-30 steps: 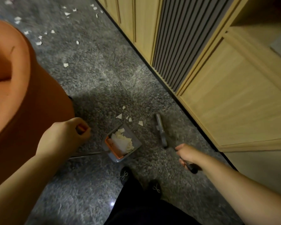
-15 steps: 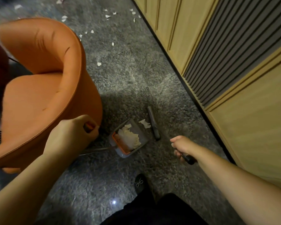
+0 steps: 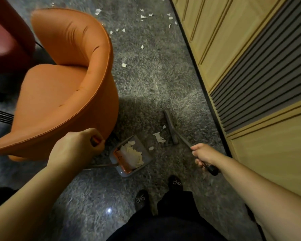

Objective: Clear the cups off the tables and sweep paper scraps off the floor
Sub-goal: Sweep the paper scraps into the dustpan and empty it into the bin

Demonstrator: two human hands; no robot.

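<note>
**Dustpan and Broom Gripped Over Scattered Paper**

Fingers of the left hand [image 3: 75, 148] are curled tightly around an orange-tipped dustpan handle [image 3: 95, 141], which is clamped in the fist. Just below and to the right of those fingers, the grey dustpan [image 3: 131, 158] is set on the grey carpet [image 3: 146, 80], and a heap of paper scraps [image 3: 133, 156] is held inside it against an orange strip at its rear wall. A thin metal shaft [image 3: 101, 165] is seen running from the pan back beneath the left wrist.

Fingers of the right hand [image 3: 204, 156] are wrapped around the broom handle [image 3: 210, 168], whose dark end is seen protruding behind the palm. Ahead of these fingers, up and to the left, the broom head [image 3: 171, 128] is laid on the carpet. Loose scraps [image 3: 158, 137] are found just left of the head, between it and the mouth of the dustpan. Further scraps [image 3: 124, 65] are scattered well beyond both hands, toward the top of the view.

An orange armchair [image 3: 63, 87] is placed directly above the left fingers, its lower edge nearly touched by the knuckles. A dark red seat [image 3: 5, 32] is glimpsed further left. To the right of the right fingers, a wooden cabinet wall [image 3: 233, 40] with a dark slatted panel [image 3: 261, 80] is seen. Below both hands, two black shoes [image 3: 175, 182] with bows are planted on the carpet.
</note>
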